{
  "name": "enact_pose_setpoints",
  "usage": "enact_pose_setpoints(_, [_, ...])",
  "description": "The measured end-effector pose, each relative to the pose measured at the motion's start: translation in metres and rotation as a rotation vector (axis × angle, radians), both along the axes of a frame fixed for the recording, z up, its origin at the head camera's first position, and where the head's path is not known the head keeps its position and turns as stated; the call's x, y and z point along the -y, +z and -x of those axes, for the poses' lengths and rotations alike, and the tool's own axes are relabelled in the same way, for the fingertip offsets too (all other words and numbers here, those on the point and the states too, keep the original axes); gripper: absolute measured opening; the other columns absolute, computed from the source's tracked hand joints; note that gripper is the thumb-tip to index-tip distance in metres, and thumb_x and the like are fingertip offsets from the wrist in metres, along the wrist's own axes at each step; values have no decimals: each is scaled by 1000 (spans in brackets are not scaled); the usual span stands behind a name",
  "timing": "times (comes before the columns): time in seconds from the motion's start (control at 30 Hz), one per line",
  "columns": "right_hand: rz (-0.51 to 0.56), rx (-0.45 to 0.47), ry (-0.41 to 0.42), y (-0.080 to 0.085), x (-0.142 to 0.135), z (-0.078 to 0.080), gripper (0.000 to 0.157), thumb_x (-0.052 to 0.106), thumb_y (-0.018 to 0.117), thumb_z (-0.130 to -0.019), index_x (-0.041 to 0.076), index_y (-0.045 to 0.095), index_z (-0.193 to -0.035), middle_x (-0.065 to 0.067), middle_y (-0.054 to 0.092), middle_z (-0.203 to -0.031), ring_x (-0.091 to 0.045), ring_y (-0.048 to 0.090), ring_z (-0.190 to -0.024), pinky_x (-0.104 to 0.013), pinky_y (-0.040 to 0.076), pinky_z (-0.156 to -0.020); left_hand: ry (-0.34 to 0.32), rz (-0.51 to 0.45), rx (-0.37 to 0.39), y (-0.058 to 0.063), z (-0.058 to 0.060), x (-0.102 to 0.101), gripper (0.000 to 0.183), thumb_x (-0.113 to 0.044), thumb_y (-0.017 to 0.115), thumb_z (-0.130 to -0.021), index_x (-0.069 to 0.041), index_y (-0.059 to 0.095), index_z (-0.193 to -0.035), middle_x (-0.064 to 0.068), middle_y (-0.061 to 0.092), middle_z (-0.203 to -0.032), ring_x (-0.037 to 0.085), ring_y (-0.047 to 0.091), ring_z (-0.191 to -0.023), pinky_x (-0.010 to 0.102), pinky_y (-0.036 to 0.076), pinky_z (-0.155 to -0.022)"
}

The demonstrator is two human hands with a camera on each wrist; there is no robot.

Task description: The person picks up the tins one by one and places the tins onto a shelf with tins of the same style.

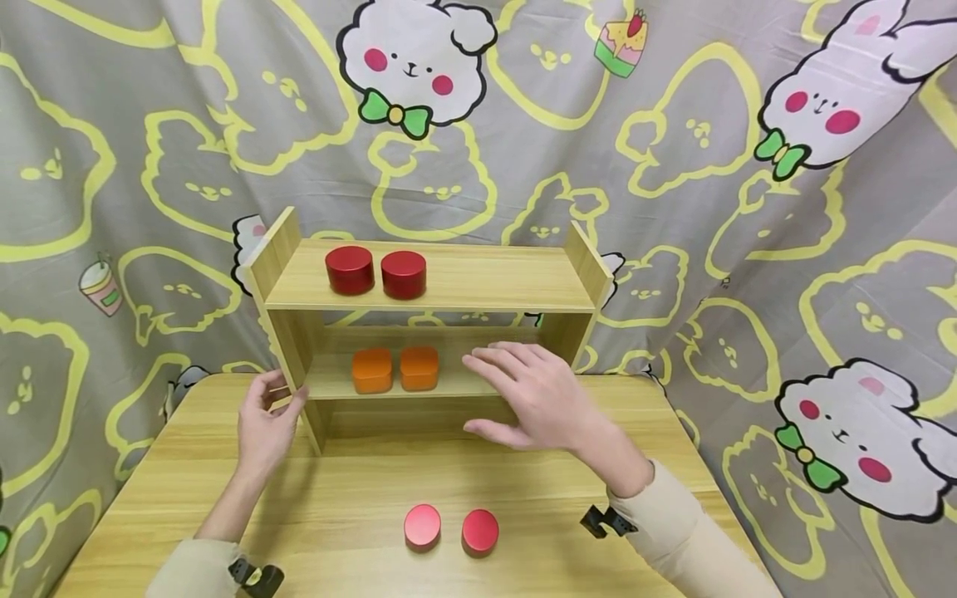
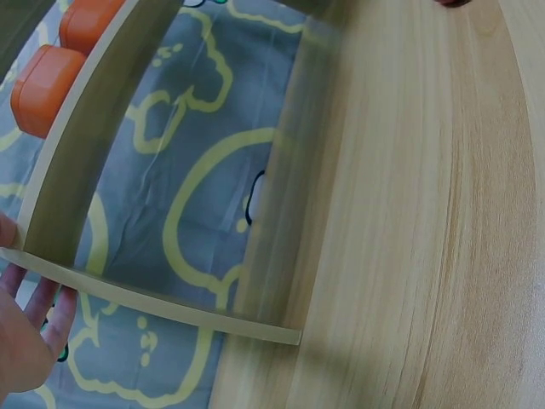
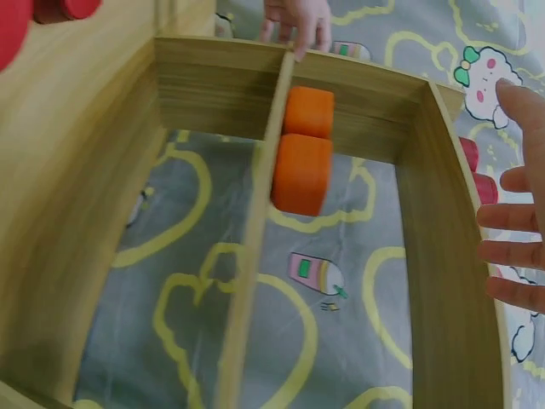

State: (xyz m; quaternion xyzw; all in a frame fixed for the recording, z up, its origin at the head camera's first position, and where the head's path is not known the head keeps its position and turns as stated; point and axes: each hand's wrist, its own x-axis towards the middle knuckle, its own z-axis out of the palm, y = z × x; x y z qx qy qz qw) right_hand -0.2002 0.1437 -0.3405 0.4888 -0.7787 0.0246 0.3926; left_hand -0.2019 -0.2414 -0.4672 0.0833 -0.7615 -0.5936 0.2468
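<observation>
Clock: I read it in the head view, with its middle on the rack's centre.
Wooden rack (image 1: 497,278): it stands upright on the table (image 1: 351,511), its back towards 12 o'clock.
Left hand (image 1: 269,423): at 8 o'clock, clamped on the rack's left side panel (image 1: 297,339), thumb on one side and fingers on the outer one.
Right hand (image 1: 527,399): at 4 o'clock, fingers extended and apart, nothing in the grasp; it hangs before the right part of the middle board (image 1: 467,384).
Handling of rack: it looks stiff and probably not very heavy, but wide, so one hand alone could turn it askew. The flat wood is perhaps a little slippery.
Best hold: in my judgement both side panels, at 9 and 3 o'clock, at equal height.
Dark red round boxes (image 1: 404,276): two, on the top board at 10 and 11 o'clock; they look smooth and could slide if the rack tilts.
Orange boxes (image 1: 419,370): two, side by side on the middle board, between 7 and 8 o'clock and near 7; likely light.
Red round boxes (image 1: 422,526): two, on the table near 6 o'clock, in the way of pulling the rack forward.
Curtain (image 1: 441,170): hangs behind, towards 12 o'clock; soft, it may catch the rack.
</observation>
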Motion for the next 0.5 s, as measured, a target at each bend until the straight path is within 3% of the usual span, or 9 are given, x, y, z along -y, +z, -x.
enact_pose_setpoints(0.3, [-43,17,-5,-38,-7,-10,74,73,49,-99,11,68,-136,-5,76,-125,-25,73,-112,-39,64,-93,1,-7,0,-1,1,1,35,-6,72,-98,1,60,-131,-24,58,-103,-10,59,-95,1,51,-78])
enact_pose_setpoints(0.5, [-39,79,11,-65,-12,-16,72,70,59,-95,12,68,-137,-3,76,-123,-21,73,-109,-36,64,-89,5,-2,-1,-1,1,0,34,-5,71,-98,1,60,-130,-24,58,-102,-10,59,-96,1,51,-78])
